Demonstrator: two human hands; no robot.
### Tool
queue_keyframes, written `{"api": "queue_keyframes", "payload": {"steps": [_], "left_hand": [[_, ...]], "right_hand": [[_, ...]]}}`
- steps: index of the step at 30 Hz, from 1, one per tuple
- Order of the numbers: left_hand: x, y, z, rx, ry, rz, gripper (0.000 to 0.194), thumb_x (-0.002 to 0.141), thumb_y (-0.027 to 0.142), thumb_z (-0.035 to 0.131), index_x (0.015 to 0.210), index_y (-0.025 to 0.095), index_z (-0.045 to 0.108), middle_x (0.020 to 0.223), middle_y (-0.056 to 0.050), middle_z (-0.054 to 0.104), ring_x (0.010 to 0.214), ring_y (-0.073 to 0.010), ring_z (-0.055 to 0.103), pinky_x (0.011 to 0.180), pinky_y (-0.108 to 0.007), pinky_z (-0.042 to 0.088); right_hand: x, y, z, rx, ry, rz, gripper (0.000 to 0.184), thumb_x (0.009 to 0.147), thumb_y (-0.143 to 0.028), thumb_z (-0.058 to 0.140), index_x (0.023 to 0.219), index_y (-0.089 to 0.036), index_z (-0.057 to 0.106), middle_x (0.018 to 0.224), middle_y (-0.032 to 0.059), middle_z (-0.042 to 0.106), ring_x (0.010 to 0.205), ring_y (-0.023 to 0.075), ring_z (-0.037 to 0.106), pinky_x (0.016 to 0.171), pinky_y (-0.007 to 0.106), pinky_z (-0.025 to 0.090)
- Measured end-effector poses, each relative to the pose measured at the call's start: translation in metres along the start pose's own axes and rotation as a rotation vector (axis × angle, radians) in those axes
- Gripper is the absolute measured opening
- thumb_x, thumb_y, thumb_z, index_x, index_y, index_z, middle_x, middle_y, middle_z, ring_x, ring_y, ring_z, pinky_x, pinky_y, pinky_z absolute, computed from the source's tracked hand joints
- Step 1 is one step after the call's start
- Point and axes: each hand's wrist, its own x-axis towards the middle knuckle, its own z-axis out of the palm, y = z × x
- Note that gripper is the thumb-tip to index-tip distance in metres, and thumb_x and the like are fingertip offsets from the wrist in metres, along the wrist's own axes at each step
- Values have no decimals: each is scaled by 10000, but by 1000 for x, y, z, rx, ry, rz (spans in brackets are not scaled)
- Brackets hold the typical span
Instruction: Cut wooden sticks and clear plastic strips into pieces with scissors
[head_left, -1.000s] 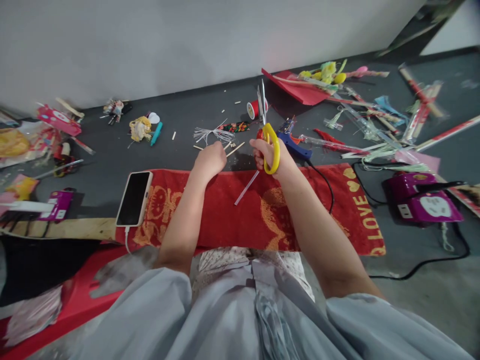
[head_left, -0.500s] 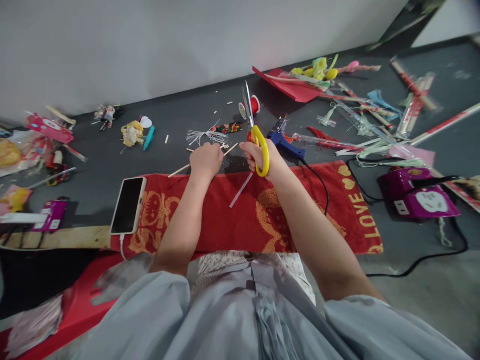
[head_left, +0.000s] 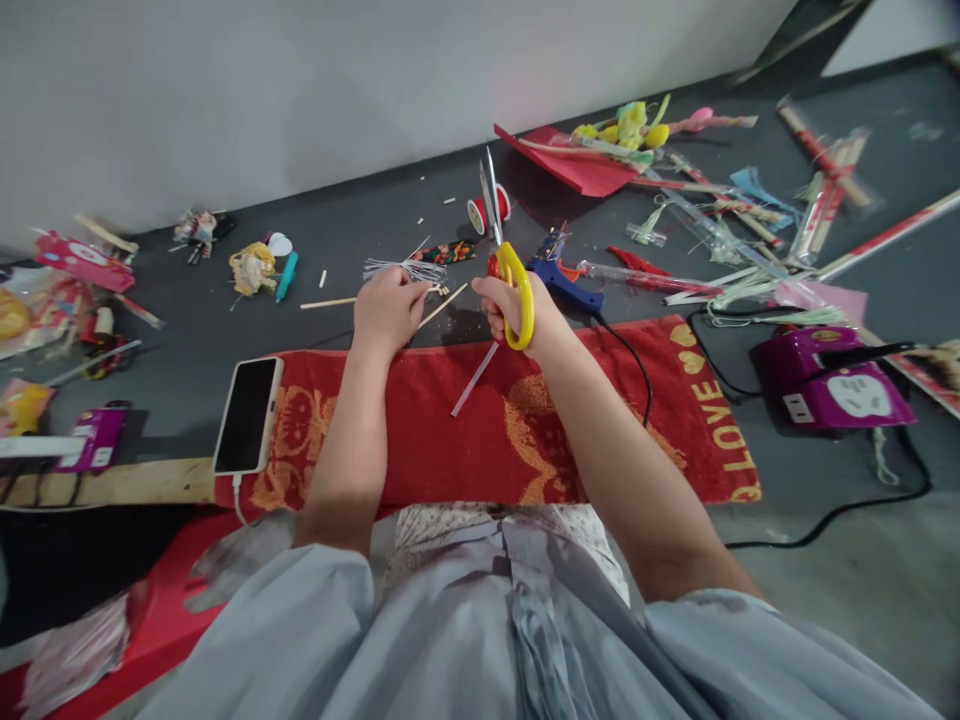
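- Left hand [head_left: 386, 308]: palm down above the table [head_left: 352, 215], fingers curled and nearly closed over a thin wooden stick [head_left: 328, 303]. The stick emerges on the outer side; thumb and forefinger appear to pinch it, though the contact is hidden. The low palm presumably steadies the work.
- Second wooden stick [head_left: 444, 304]: lies obliquely between the hands, its near end beside the left hand.
- Right hand [head_left: 546, 318]: fingers curled inward around the yellow-handled scissors [head_left: 527, 318]. Thumb and forefinger tips are drawn together; whether they also pinch something cannot be told.
- Scissors orientation: blades point up and away toward the wall [head_left: 300, 90], tips slightly parted. This likely directs the edges clear of the left hand while the tool remains accessible.
- Translucent glue stick [head_left: 474, 380]: slants across the red towel [head_left: 450, 465], upper end just below the right hand; contact cannot be told. The towel probably protects the table edge.
- Blue hot-glue gun [head_left: 566, 283]: rests just beyond the right hand, its black cord [head_left: 628, 355] trailing over the towel, presumably for convenient right-side access.
- White strand bundle [head_left: 405, 270] and red thread spool [head_left: 491, 210]: lie behind the hands, apparently placed within reach without obstructing the work area.
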Motion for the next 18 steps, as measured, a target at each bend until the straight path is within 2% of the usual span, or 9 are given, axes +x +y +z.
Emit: {"api": "queue_keyframes", "payload": {"steps": [5, 9, 14, 18], "left_hand": [[1, -15, -19, -64, 25, -76, 373, 957, 369, 358, 1150, 286, 667, 1116, -98, 595, 1106, -258, 512, 947, -392, 406], [2, -24, -32, -49, -26, -145, 375, 948, 322, 369, 1197, 263, 643, 1125, -94, 642, 1090, -247, 554, 946, -366, 415], [6, -26, -37, -16, -91, -240, 339, 917, 345, 429, 1085, 202, 686, 1078, -122, 682, 1051, -276, 599, 926, -391, 425], [7, -18, -47, -20, -111, -246, 298, 879, 348, 487, 1003, 198, 713, 1042, -116, 687, 1041, -280, 610, 937, -399, 423]], "right_hand": [[-2, -1, 1, 20, -10, 2, 328, 774, -206, 638, 609, -252, 358, 410, -81, 359, 325, 61, 311, 302, 211, 284], [-3, -1, 2, 5, -2, 6, 319, 824, -177, 563, 597, -249, 350, 409, -76, 340, 319, 63, 305, 307, 221, 270], [-2, -1, 2, 11, -2, 23, 327, 808, -169, 580, 602, -248, 338, 414, -80, 340, 318, 63, 302, 309, 224, 276], [0, 1, 2, 36, -15, 18, 305, 832, -171, 534, 610, -249, 340, 407, -84, 330, 316, 63, 294, 309, 220, 269]]}}
